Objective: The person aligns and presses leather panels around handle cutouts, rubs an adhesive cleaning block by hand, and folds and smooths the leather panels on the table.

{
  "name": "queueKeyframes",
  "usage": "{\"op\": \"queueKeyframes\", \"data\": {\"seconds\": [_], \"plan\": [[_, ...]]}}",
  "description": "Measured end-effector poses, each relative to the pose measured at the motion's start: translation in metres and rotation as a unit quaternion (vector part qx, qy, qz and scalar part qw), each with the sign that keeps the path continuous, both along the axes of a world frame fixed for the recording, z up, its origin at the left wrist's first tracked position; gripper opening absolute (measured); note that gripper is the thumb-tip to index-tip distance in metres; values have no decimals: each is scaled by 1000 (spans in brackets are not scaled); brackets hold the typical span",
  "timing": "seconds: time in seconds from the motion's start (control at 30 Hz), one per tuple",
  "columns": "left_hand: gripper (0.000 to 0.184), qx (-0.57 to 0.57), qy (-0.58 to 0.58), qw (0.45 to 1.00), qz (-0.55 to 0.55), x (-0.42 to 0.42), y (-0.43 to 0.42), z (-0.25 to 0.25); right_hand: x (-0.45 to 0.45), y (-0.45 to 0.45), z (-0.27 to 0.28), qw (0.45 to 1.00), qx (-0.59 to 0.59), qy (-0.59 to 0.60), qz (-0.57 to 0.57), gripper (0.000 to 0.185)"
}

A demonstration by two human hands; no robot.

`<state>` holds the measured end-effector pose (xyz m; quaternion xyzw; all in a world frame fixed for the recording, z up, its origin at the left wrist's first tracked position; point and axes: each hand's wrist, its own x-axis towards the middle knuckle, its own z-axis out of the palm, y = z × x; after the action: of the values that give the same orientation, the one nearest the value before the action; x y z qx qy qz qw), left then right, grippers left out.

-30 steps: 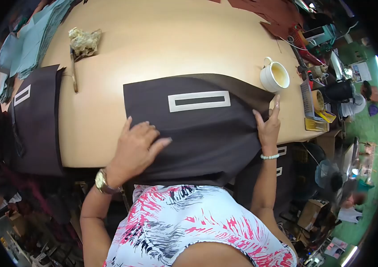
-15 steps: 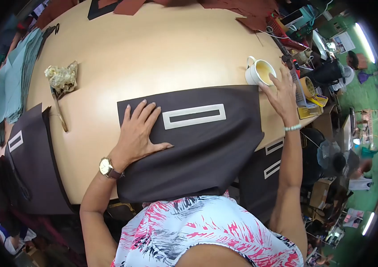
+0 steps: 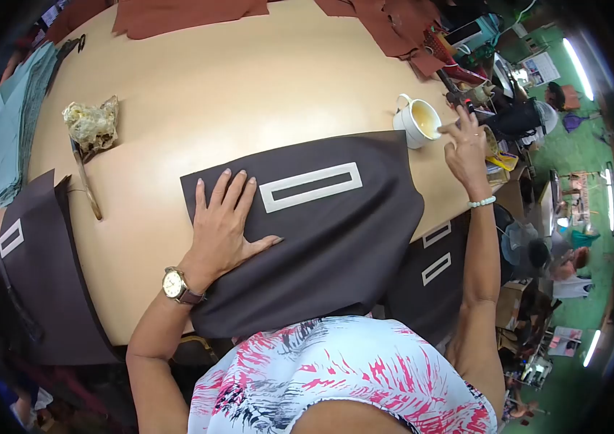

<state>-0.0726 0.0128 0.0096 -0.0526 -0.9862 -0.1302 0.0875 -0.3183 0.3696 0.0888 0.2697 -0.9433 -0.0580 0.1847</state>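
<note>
Your left hand point(image 3: 221, 230) lies flat with its fingers spread on the dark cloth point(image 3: 307, 246), at the desk's point(image 3: 198, 87) near edge. Your right hand point(image 3: 467, 150) is by the cup point(image 3: 418, 121), near the right edge; I cannot tell if its grip holds anything.

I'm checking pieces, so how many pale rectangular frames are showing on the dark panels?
4: a middle frame on the central panel, a left frame on the left panel, and an upper frame and lower frame on the right panel. Some may be hidden.
</note>
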Motion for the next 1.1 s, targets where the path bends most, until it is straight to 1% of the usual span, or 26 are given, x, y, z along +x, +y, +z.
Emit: {"op": "queueKeyframes", "data": {"seconds": [0.1, 0.2, 0.23, 0.3, 0.33, 0.4, 0.43, 0.5, 0.6, 0.7, 0.73, 0.8, 0.87, 0.93, 1.03, 1.1], "plan": [[90, 0, 0, 1000, 4, 2, 0, -1, 17, -3, 0, 998, 49, -33, -23, 33], [90, 3, 6, 1000, 0, 3, 1, -3, 32, -13, 4, 994, 99, -29, -29, 36], [89, 4, 9, 1000, -2, 4, 1, -4, 40, -21, 6, 996, 82, -32, 13, 36], [89, -1, 13, 1000, -3, 4, 1, -5, 60, -50, 14, 994, 48, -35, 97, 35], [89, -2, 13, 1000, -3, 4, 2, -6, 77, -67, 15, 988, -1, -33, 149, 39], [89, -3, 10, 1000, -4, 5, 2, -5, 108, -95, 5, 966, -124, -116, 193, 46], [89, -6, 10, 1000, -2, 4, 2, -5, 117, -103, -4, 951, -156, -176, 200, 51], [89, -11, 12, 1000, -1, 5, 2, -6, 126, -111, -28, 914, -250, -290, 133, 52], [89, -15, 11, 1000, 0, 5, 3, -5, 128, -105, -63, 900, -305, -303, 73, 61], [87, -6, 37, 999, -4, 5, 3, -7, 134, -101, -82, 934, -258, -232, 84, 52], [87, -3, 38, 999, -2, 5, 4, -7, 137, -100, -82, 949, -210, -212, 98, 57], [87, 1, 39, 999, -2, 4, 4, -6, 142, -104, -78, 977, -108, -179, 50, 58], [87, -3, 40, 999, -1, 4, 5, -6, 144, -107, -73, 991, -13, -135, 11, 59], [87, -5, 39, 999, -2, 4, 5, -6, 140, -110, -72, 994, 71, -81, -17, 58], [87, -4, 37, 999, -2, 4, 4, -5, 145, -114, -69, 990, 136, -35, -18, 51], [87, -1, 32, 999, -1, 3, 5, -3, 153, -117, -71, 986, 166, -19, -10, 50]]}}
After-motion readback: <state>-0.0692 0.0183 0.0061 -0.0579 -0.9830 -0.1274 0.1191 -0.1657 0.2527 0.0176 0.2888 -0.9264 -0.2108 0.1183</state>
